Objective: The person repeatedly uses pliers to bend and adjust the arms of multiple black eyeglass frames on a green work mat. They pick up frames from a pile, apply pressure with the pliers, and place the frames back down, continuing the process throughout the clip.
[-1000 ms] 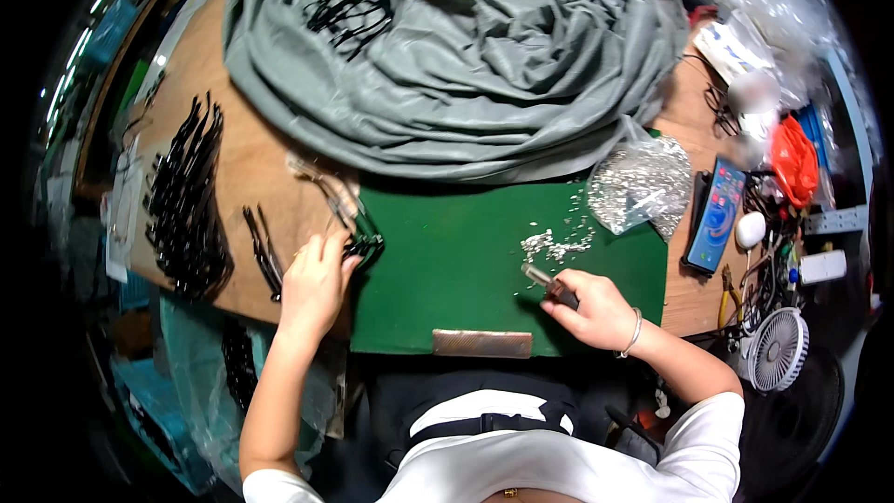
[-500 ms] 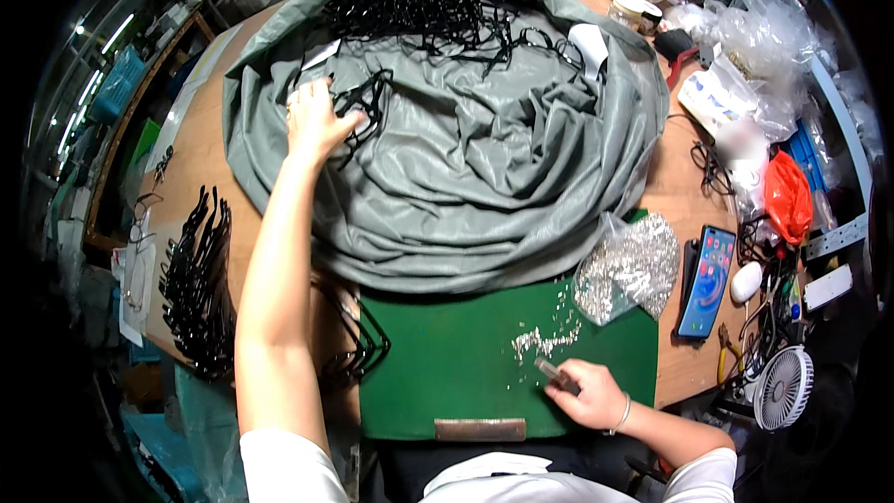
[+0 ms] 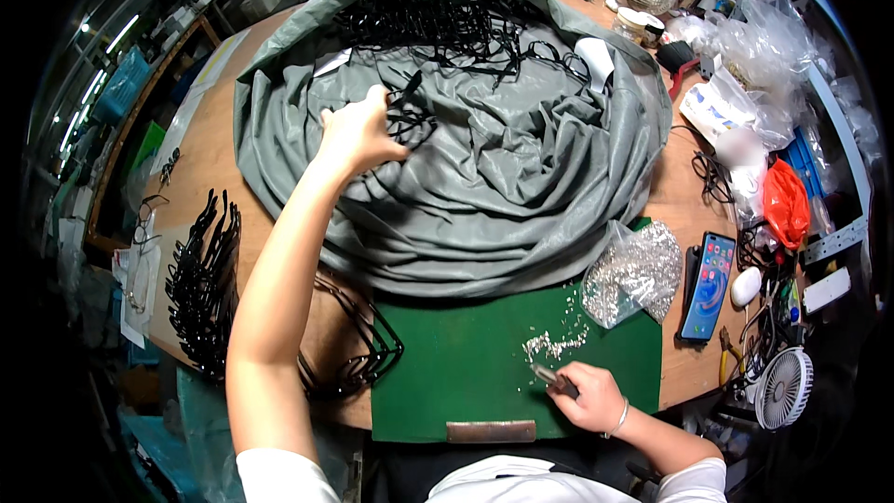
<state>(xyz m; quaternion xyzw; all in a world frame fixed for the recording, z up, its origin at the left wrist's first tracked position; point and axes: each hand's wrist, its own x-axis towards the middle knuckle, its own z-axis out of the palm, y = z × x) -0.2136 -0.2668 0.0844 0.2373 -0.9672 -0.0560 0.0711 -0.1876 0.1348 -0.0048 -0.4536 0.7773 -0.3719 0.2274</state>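
Even overhead light, bright mid-frame. Strip lamps (image 3: 102,47) glow upper left. Strong fisheye: bench edge (image 3: 200,84) bows, black vignette fills the corners. Soft shadows in the folds of the grey sheet (image 3: 503,186). Mild glare on clear plastic bags (image 3: 754,37). Centre sharp, rim smeared and dim.

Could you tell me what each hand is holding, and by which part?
Left hand grasps a black frame by one end; right hand pinches a small tool by its rear.
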